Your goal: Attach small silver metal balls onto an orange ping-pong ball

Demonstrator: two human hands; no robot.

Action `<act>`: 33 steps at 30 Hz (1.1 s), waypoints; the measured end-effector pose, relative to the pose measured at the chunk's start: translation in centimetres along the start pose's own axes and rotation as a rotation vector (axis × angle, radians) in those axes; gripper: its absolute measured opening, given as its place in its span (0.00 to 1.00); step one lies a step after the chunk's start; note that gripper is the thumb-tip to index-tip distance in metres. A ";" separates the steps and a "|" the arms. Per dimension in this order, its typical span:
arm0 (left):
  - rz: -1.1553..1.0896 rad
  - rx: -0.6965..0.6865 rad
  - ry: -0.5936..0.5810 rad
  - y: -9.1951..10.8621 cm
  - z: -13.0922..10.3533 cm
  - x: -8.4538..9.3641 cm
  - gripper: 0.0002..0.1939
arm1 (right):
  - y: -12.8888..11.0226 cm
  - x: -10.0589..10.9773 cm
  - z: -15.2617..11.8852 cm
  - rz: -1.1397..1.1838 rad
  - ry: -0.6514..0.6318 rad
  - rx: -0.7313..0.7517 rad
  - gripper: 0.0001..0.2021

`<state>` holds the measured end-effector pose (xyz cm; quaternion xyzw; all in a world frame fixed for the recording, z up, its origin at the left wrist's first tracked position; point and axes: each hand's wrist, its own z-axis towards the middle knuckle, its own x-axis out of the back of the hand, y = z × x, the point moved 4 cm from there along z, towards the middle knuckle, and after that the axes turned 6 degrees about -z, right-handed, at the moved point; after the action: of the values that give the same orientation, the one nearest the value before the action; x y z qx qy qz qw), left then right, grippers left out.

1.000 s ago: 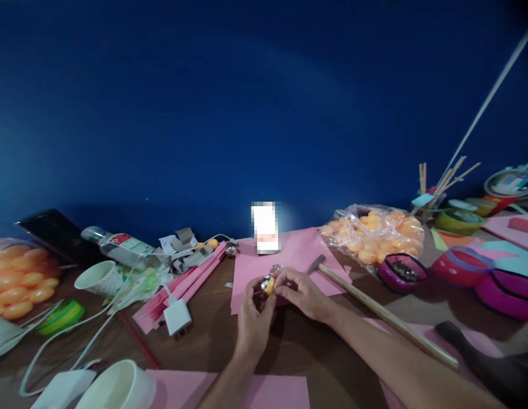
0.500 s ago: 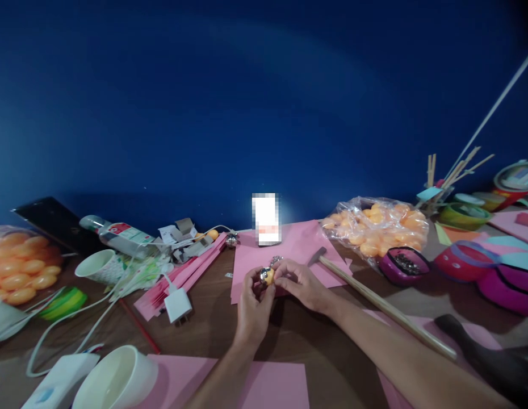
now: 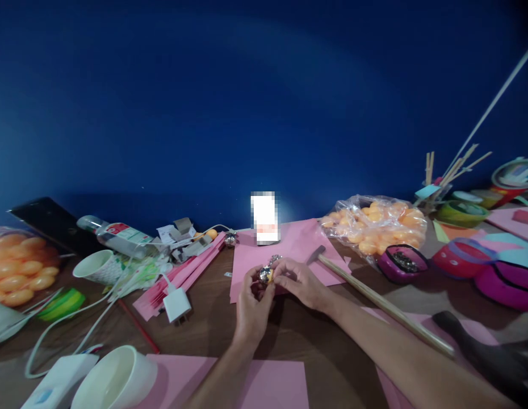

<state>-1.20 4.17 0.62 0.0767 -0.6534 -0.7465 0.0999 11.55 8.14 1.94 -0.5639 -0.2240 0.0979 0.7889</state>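
Both hands meet on a small orange ball (image 3: 268,276) with shiny silver bits on it. The left hand (image 3: 252,309) has its grip closed round the ball from below and the near side; the right hand (image 3: 298,282) pinches it from the far right, fingertips (image 3: 277,274) touching it. The ball is held just above the near edge of the pink sheet (image 3: 289,250), which lies on the brown counter (image 3: 204,335).

Just beyond the ball, a small silver piece (image 3: 275,259) rests on the sheet. Right of the sheet's near corner lies a hammer (image 3: 374,301), its head touching the sheet and its long wooden handle running toward the near right. Past the hammer sit a purple tin (image 3: 402,263) and a bag of orange balls (image 3: 374,227). Left of the sheet are a stack of pink strips (image 3: 183,281), a white charger (image 3: 176,305) and a paper cup (image 3: 100,267). Nearer than the hands, bare counter lies open between the forearms, bounded by a second pink sheet (image 3: 264,386) at the near edge, with a white cup (image 3: 114,378) to its left.
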 end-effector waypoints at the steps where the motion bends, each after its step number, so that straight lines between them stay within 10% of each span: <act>1: 0.007 -0.001 0.004 -0.1 0.0 0.0 0.20 | 0.0 0.0 0.0 0.000 0.000 -0.001 0.05; 33: -0.119 0.014 0.019 -0.3 0.0 0.0 0.19 | 0.4 0.1 -0.1 -0.034 0.019 -0.036 0.07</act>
<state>-1.24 4.19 0.30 0.1232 -0.6521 -0.7456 0.0610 11.69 8.22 1.56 -0.5750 -0.2277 0.0749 0.7823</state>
